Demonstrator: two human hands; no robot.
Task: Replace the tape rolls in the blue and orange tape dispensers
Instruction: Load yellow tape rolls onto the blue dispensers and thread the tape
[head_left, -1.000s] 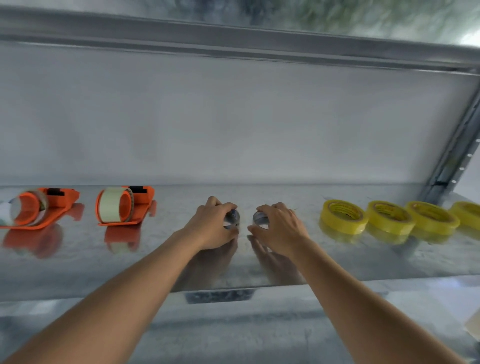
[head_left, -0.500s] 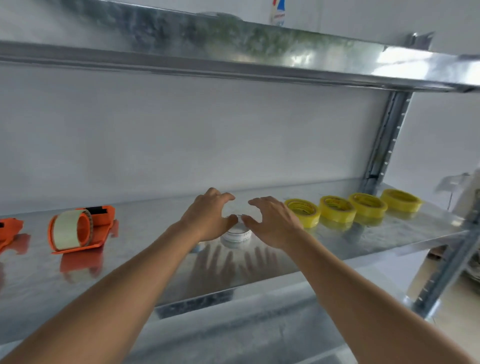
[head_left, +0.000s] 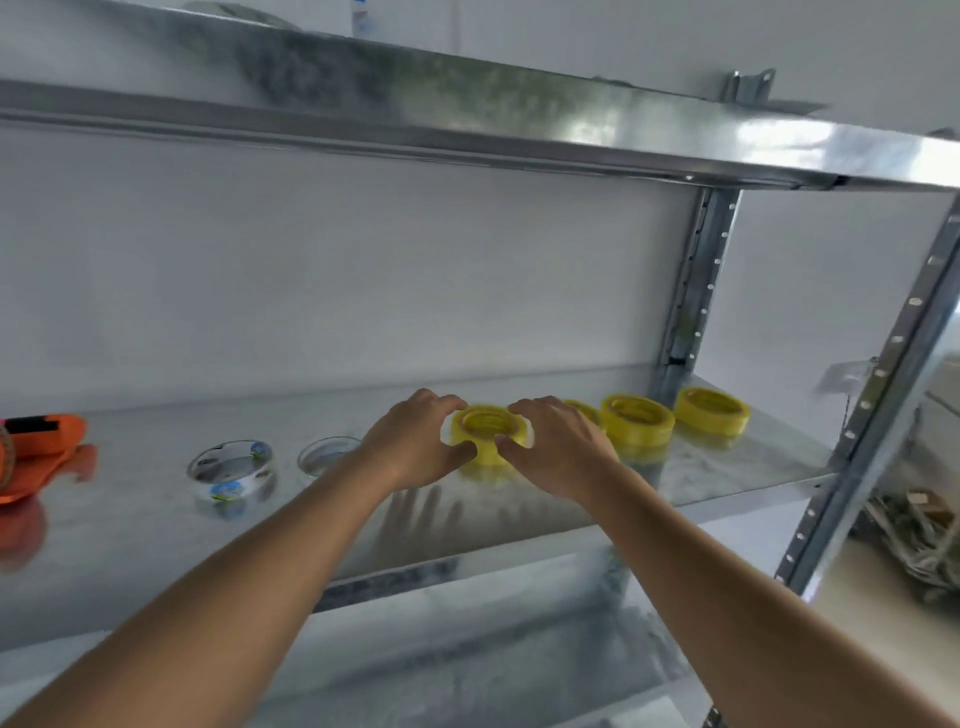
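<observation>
Four yellow tape rolls (head_left: 488, 431), flat.

A single wide-angle view from the person's head looks forward and slightly down into a metal shelf unit, close enough that both forearms run in from the bottom corners. The middle shelf (head_left: 727, 470) crosses the frame's centre; the upper shelf (head_left: 519, 104) spans the top and tilts down to the right. The right upright (head_left: 878, 384) stands near the edge, lines bowed by the lens.
</observation>
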